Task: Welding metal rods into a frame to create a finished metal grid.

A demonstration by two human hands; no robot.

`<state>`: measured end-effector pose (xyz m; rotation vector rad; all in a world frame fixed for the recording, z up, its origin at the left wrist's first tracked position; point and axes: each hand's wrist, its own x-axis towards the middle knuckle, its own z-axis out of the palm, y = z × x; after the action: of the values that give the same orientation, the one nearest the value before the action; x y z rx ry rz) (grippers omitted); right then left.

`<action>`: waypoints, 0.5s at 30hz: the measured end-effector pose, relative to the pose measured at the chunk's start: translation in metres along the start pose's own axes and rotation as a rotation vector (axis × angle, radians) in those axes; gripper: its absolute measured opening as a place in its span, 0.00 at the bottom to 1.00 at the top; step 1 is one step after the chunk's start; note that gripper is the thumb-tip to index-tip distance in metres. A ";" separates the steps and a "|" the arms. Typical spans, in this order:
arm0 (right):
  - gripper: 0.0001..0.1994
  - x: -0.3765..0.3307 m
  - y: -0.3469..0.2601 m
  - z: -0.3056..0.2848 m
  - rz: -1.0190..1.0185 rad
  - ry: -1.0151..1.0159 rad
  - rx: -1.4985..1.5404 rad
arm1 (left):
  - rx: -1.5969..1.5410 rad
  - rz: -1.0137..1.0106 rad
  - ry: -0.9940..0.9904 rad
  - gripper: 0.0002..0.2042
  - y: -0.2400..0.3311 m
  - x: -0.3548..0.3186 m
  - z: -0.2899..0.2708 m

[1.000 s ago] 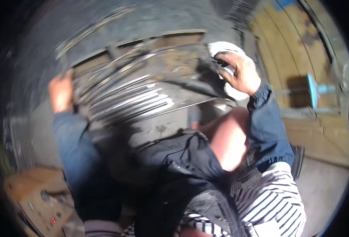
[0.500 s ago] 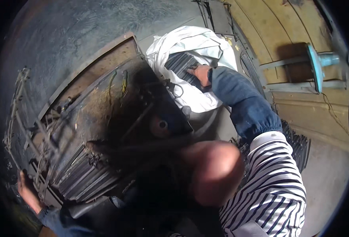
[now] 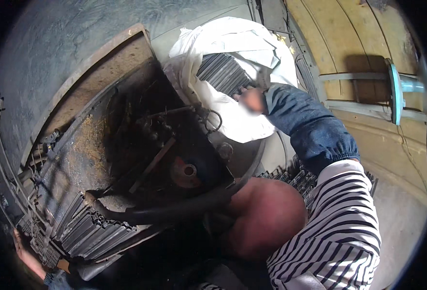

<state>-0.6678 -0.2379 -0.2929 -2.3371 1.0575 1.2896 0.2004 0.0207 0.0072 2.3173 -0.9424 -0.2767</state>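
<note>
Gripping the lower corner of a rusty, dusty grey metal machine block [image 3: 126, 159], the left hand [image 3: 27, 253] steadies it, fingers closed on its ribbed edge. Up and across from that hold, the right hand [image 3: 251, 100] rests on dark ribbed metal strips [image 3: 223, 72] in a white sack [image 3: 232, 43]; its closure cannot be told. Judged step: gathering strips; next calls for a firm pinch on one
</note>
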 end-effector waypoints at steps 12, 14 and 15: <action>0.36 0.000 -0.016 0.004 0.063 0.218 0.120 | -0.030 -0.059 0.003 0.24 0.015 -0.002 0.004; 0.36 0.002 -0.018 0.000 0.038 0.191 0.116 | -0.025 -0.020 0.025 0.23 -0.001 0.003 -0.012; 0.35 0.003 -0.017 -0.003 0.026 0.165 0.105 | -0.024 -0.022 0.027 0.23 -0.001 0.004 -0.011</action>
<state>-0.6527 -0.2289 -0.2953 -2.3898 1.1778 1.0375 0.2081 0.0240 0.0158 2.3045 -0.8961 -0.2633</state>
